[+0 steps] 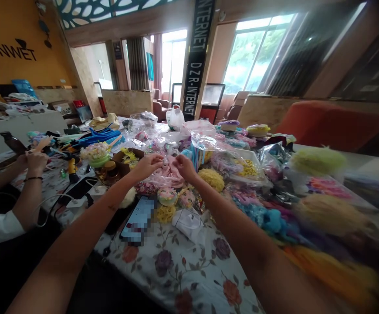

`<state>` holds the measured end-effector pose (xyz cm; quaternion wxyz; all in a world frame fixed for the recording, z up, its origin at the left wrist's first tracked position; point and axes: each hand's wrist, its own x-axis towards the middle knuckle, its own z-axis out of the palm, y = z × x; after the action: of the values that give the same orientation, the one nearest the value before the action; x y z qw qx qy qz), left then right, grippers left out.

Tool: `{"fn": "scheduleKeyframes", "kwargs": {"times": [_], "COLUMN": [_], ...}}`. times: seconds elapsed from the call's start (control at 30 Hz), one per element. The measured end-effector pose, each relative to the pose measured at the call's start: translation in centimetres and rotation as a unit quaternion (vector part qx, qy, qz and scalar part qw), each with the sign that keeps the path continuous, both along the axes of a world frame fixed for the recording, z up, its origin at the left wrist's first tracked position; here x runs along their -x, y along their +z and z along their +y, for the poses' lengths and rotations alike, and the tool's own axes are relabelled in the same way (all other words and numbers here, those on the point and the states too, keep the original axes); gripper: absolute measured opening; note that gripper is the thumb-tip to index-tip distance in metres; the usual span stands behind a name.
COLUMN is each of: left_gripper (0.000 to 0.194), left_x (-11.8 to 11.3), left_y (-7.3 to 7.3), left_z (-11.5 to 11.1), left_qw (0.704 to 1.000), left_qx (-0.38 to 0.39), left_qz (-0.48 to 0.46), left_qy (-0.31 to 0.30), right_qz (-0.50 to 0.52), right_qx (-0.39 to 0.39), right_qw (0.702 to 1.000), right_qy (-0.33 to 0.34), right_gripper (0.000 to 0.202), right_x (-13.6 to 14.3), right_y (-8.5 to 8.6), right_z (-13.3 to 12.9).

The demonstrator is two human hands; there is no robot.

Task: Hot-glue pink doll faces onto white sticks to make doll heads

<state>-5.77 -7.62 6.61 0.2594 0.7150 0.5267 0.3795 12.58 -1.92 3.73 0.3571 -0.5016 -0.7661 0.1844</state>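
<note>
Both my hands reach out over the crowded table. The fingers of my left hand [148, 166] are drawn together in a pinch. Facing it, my right hand [186, 169] is curled closed. Whatever the fingertips hold is too small to make out. Soft pink material [168, 175] lies bunched between and just below the hands. Nearer to me sit two small doll-like heads with painted faces, one pale [167, 196] and one with yellow hair [187, 197]. A cardboard box with yellow pieces [128, 158] stands beyond my left wrist.
A phone [139, 220] lies in front of my left forearm, near a white cloth item [189, 223]. Yellow curly yarn [211, 179], plastic bags and colourful fluffy bundles crowd the right side. At the left, another person's hands [36, 162] work beside cables and chargers.
</note>
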Motion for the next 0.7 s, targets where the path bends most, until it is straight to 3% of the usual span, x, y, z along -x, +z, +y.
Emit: {"fn": "scheduleKeyframes", "kwargs": {"times": [0.07, 0.17, 0.3, 0.37, 0.43, 0.53, 0.63, 0.7], "left_gripper": [0.035, 0.034, 0.029, 0.027, 0.026, 0.029, 0.035, 0.037], "left_x": [-0.1, -1.6, -5.9, -8.3, -10.3, -11.9, -12.4, -12.5], "left_y": [-1.0, -4.0, -8.4, -10.1, -11.6, -13.5, -14.9, -15.4], "left_z": [-2.7, -6.8, -11.3, -13.3, -14.9, -16.3, -16.7, -16.7], "left_qw": [0.999, 0.994, 0.988, 0.994, 0.997, 0.986, 0.971, 0.964], "left_qx": [-0.019, -0.01, 0.013, 0.005, -0.031, -0.099, -0.116, -0.119], "left_qz": [-0.034, -0.104, -0.146, -0.112, -0.04, 0.091, 0.202, 0.238], "left_qy": [0.007, 0.03, 0.041, 0.003, -0.051, -0.096, -0.056, -0.012], "right_qz": [0.054, 0.109, 0.239, 0.256, 0.276, 0.327, 0.368, 0.369], "right_qx": [0.005, 0.024, 0.077, 0.108, 0.124, 0.154, 0.199, 0.209], "right_qw": [0.998, 0.991, 0.96, 0.944, 0.922, 0.887, 0.871, 0.876], "right_qy": [-0.036, -0.076, -0.126, -0.179, -0.242, -0.286, -0.257, -0.229], "right_gripper": [0.028, 0.035, 0.035, 0.036, 0.037, 0.042, 0.045, 0.046], "right_x": [-2.0, -6.5, -12.8, -15.1, -16.6, -17.6, -17.7, -17.7], "right_y": [0.6, -0.6, -5.4, -7.9, -9.9, -11.4, -11.6, -11.4], "right_z": [-2.2, -8.9, -21.3, -26.7, -30.4, -32.8, -32.9, -32.5]}}
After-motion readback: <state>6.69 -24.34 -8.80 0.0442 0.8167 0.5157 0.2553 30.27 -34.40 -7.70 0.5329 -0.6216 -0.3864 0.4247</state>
